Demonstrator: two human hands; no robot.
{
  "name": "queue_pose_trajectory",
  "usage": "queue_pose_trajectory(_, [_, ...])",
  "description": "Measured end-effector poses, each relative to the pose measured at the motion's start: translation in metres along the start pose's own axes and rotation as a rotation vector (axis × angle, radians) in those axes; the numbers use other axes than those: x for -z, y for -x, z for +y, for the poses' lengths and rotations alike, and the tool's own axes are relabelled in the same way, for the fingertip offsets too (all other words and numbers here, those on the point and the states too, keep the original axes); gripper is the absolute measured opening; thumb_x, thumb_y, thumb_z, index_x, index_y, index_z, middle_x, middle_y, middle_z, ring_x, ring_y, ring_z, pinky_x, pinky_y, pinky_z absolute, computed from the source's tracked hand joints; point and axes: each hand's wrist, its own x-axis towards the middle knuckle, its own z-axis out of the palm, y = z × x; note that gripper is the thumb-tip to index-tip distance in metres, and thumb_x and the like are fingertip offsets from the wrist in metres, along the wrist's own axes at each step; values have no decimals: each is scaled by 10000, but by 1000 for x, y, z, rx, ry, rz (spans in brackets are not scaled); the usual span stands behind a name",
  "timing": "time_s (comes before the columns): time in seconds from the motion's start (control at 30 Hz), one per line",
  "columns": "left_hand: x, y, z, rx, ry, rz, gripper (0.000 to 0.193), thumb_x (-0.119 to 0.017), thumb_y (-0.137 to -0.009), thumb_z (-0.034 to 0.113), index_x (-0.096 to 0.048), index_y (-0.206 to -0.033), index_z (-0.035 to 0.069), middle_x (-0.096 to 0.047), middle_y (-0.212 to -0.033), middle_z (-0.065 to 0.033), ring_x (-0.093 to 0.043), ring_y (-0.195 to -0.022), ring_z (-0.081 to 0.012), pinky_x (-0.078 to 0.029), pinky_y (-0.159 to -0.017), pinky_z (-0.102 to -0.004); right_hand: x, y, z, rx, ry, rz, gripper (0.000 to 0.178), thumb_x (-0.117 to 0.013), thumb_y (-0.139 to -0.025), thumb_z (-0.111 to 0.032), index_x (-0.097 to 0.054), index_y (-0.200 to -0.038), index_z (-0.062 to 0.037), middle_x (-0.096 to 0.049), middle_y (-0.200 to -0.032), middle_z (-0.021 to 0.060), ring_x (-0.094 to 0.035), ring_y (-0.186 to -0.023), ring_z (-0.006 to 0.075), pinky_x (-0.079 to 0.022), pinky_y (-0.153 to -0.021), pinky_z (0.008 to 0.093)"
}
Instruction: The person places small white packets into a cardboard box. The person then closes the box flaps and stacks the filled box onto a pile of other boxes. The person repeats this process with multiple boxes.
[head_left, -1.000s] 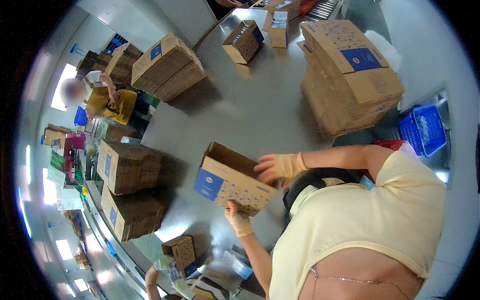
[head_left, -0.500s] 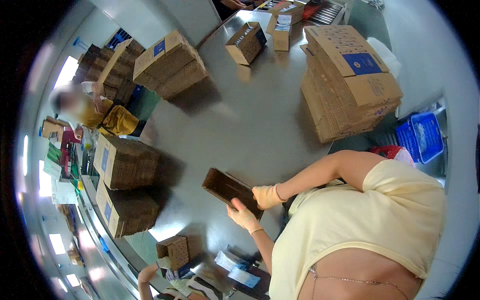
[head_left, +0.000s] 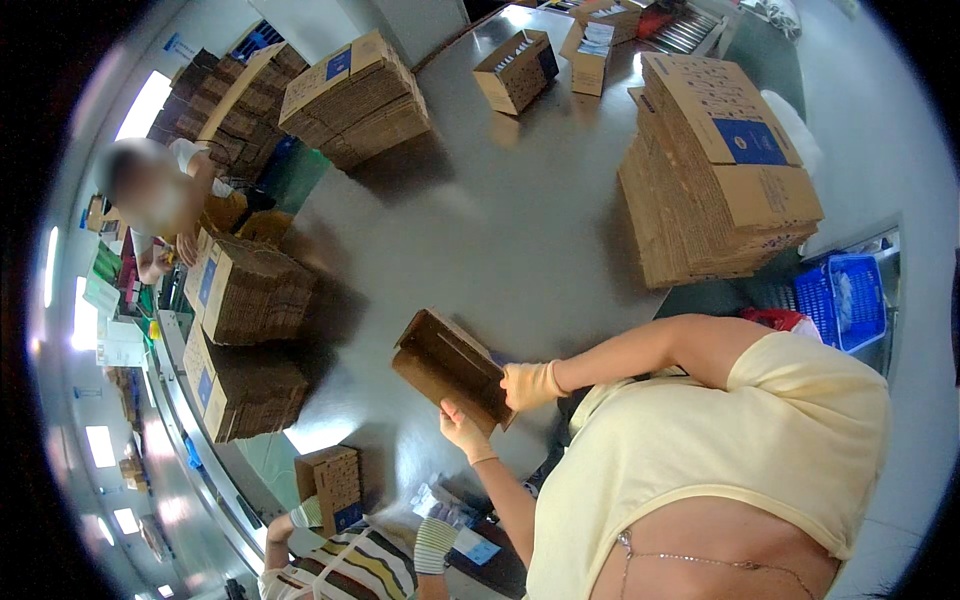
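A brown cardboard box (head_left: 450, 365) is tilted over the metal table, its hollow inside facing up. My right hand (head_left: 530, 386), in a pale glove, closes on its right end. Along the near lower side, my left hand (head_left: 464, 431), also gloved, holds the box wall with its fingers on the edge. The underside of the box is hidden.
Stacks of flattened cartons stand at right (head_left: 720, 180), far left (head_left: 350, 105) and left (head_left: 255, 290). Filled boxes (head_left: 516, 72) sit at the far end. A co-worker's striped sleeve (head_left: 436, 540) and a box (head_left: 330, 488) are near the bottom. A blue basket (head_left: 843, 300) stands at right.
The box in my hands has tilted, showing more of its inside, with both hands still on it. The near co-worker's box has turned and one hand has left it. The far-left person leans toward the stacks.
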Motion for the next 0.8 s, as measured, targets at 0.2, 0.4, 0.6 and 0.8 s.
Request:
queue_pose_trajectory(0.2, [0, -10, -36, 184, 513, -149, 556, -462, -956, 485, -432, -1314, 61, -513, -1262, -94, -548, -1087, -268, -471, -933, -413, 18, -10, 20, 163, 259, -70, 88, -642, -697, -194, -615, -660, -118, -598, -680, 8, -606, -681, 215, -410, -595, 354])
queue_pose_trajectory(0.4, [-31, -15, 21, -435, -1134, 361, 603, -556, -926, 259, -285, -1413, 29, -430, -1358, -188, -488, -1194, -328, -432, -975, -414, 16, -23, 17, 30, 186, -159, 114, -597, -743, -192, -631, -668, -112, -617, -699, 54, -610, -677, 247, -414, -585, 372])
queue_pose_trajectory(0.6, [-52, 8, 35, 99, -326, 59, 768, -477, -873, -31, -56, -1503, 94, -341, -1454, -137, -391, -1280, -289, -345, -1076, -419, -4, 0, 4, 69, 128, 66, 100, -606, -736, -179, -648, -663, -126, -625, -704, 60, -610, -728, 243, -424, -609, 385])
queue_pose_trajectory(0.8, [-27, 6, -7, -38, 291, -78, 770, -476, -859, -21, -64, -1502, 70, -321, -1455, -127, -391, -1277, -298, -310, -1095, -404, 13, 5, 19, 267, 142, 112, 119, -590, -775, -241, -625, -706, -151, -612, -678, -14, -608, -757, 186, -439, -611, 362])
